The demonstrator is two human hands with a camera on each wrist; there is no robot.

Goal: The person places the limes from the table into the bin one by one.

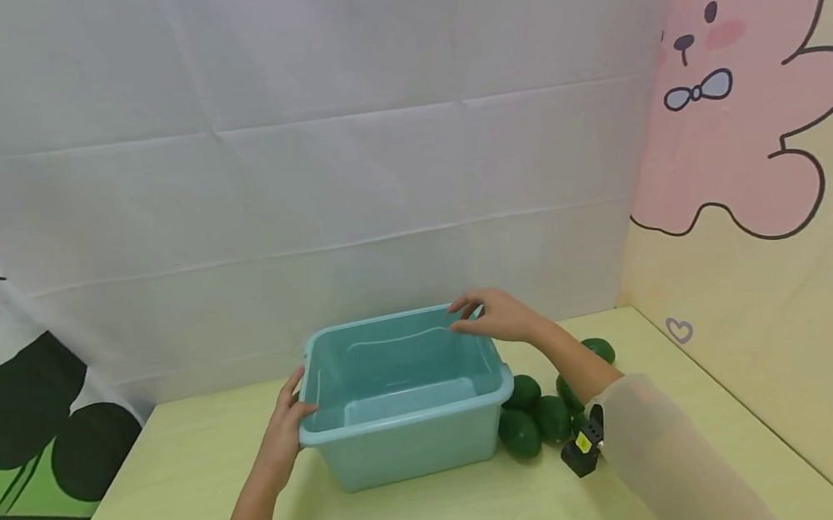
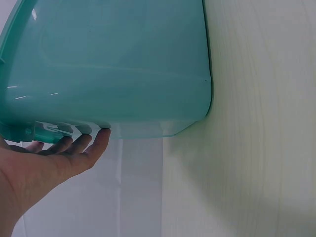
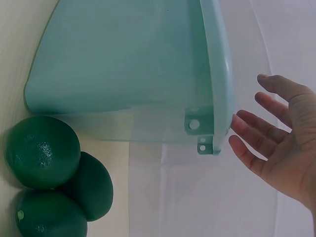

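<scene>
A light teal plastic tub [image 1: 405, 449], its inside bare, stands upright on the table. My left hand [image 1: 282, 432] grips its left rim, thumb over the edge and fingers along the outer wall; in the left wrist view those fingers [image 2: 101, 140] lie under the lip. At the back right corner, my right hand [image 1: 499, 315] hovers by the rim with loosely bent fingers and holds nothing. From the right wrist, this hand [image 3: 284, 138] shows spread fingers with tips right at the tub's lip [image 3: 224, 89]. Several dark green avocados [image 1: 519, 432] lie against the tub's right side.
The pale yellow-green table [image 1: 202, 456] meets a white cloth wall [image 1: 349, 183] close behind the tub. To the right is a cream wall [image 1: 754, 328] with a pink bear print. A black wrist camera [image 1: 581, 449] sits beside the avocados, under the right sleeve [image 1: 668, 445].
</scene>
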